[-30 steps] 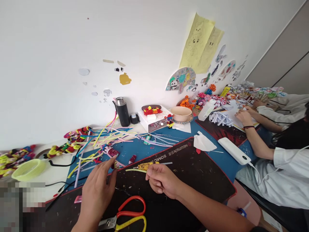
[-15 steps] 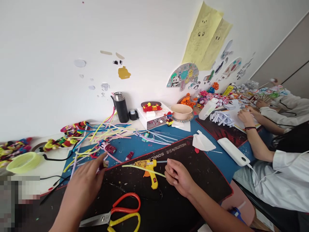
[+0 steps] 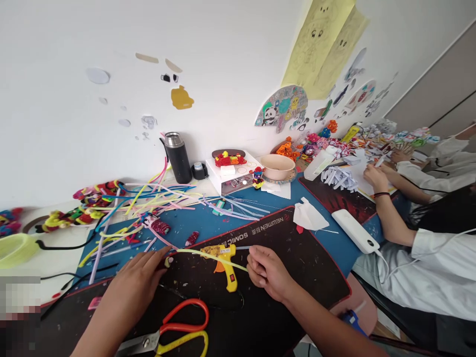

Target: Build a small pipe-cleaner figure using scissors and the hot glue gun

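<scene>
Above the dark mat (image 3: pixel 297 255), the right hand (image 3: pixel 269 272) has its fingers clamped on 1 yellow-green strip (image 3: pixel 191 251) that runs toward the left hand (image 3: pixel 139 275); whether the left fingers grip its tip or the small pale piece (image 3: pixel 168 262), I cannot tell. Best kept lightly taut, clear of 1 glue gun (image 3: pixel 231 283). Also 1 pair of scissors (image 3: pixel 182 327), 1 black flask (image 3: pixel 178 162).

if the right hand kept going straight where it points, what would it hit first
Probably the pale stick poking from the back of the yellow glue gun, just ahead of the right hand. Depth is unclear here, so the hand might pass above it instead.
</scene>
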`<action>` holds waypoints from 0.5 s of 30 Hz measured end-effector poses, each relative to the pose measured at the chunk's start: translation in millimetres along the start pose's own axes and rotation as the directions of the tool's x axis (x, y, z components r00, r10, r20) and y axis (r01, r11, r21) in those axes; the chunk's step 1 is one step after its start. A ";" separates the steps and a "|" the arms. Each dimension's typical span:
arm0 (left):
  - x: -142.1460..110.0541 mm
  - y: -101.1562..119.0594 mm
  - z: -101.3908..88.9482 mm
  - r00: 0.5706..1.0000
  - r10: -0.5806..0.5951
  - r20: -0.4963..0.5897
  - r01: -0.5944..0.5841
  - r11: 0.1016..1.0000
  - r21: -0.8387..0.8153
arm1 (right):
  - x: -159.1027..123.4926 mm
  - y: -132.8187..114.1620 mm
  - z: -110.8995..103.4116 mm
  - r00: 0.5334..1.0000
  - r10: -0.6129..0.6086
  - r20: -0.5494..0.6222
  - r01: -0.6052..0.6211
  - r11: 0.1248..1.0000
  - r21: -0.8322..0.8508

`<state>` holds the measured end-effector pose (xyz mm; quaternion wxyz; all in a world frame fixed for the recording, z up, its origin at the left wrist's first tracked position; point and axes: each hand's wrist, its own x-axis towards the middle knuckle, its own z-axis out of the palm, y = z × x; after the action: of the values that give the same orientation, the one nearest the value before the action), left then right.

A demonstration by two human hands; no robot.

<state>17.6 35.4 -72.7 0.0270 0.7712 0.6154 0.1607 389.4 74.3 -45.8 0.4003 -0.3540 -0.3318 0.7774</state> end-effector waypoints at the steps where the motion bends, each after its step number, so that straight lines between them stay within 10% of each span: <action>1: 0.0 0.4 -1.9 1.000 0.001 -0.021 -0.001 1.000 -0.016 | 0.1 1.9 -0.1 1.000 -0.004 0.001 0.004 1.000 -0.016; 6: 18.1 41.6 -34.5 0.964 0.073 -0.257 -0.084 0.996 -0.031 | 0.0 10.4 -0.7 0.999 -0.024 0.022 0.026 0.994 -0.107; 10: 43.5 84.8 -42.5 0.935 0.294 -0.199 -0.301 0.954 -0.001 | 0.4 14.2 -1.0 0.997 -0.033 0.069 0.043 0.986 -0.159; 15: 51.6 86.9 -21.4 0.940 0.338 -0.053 -0.336 0.941 0.039 | -1.0 13.8 1.5 0.994 -0.075 0.074 0.087 0.982 -0.166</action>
<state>103.2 60.5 -20.6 -0.0302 0.8603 0.4773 0.1767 383.2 66.8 -55.8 0.3886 -0.3466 -0.4241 0.7410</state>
